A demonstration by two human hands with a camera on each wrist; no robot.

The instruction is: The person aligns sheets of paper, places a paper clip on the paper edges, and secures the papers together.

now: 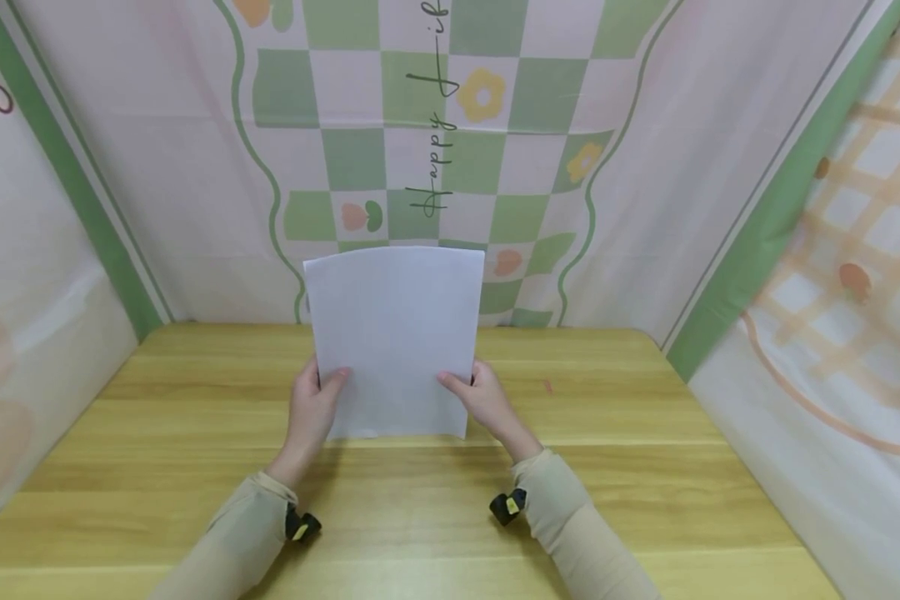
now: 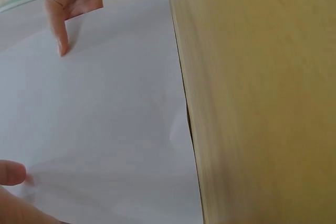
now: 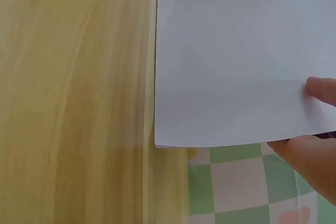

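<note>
A blank white sheet of paper (image 1: 397, 333) stands tilted up above the table, its bottom edge close to the tabletop. My left hand (image 1: 311, 408) grips its left side, thumb on the near face and the other fingers hidden behind. On the opposite side my right hand (image 1: 487, 396) pinches it the same way. In the right wrist view the paper (image 3: 231, 66) shows a thin second layer at its lower corner, so it may be more than one sheet. The left wrist view shows a slight gap along the paper's edge (image 2: 181, 124).
The wood-grain table (image 1: 615, 500) spreads out around both arms. Behind it hangs a checkered green and white cloth (image 1: 412, 158), with more printed cloth at the left and right sides. Small black cameras (image 1: 508, 505) sit on both wrists over beige sleeves.
</note>
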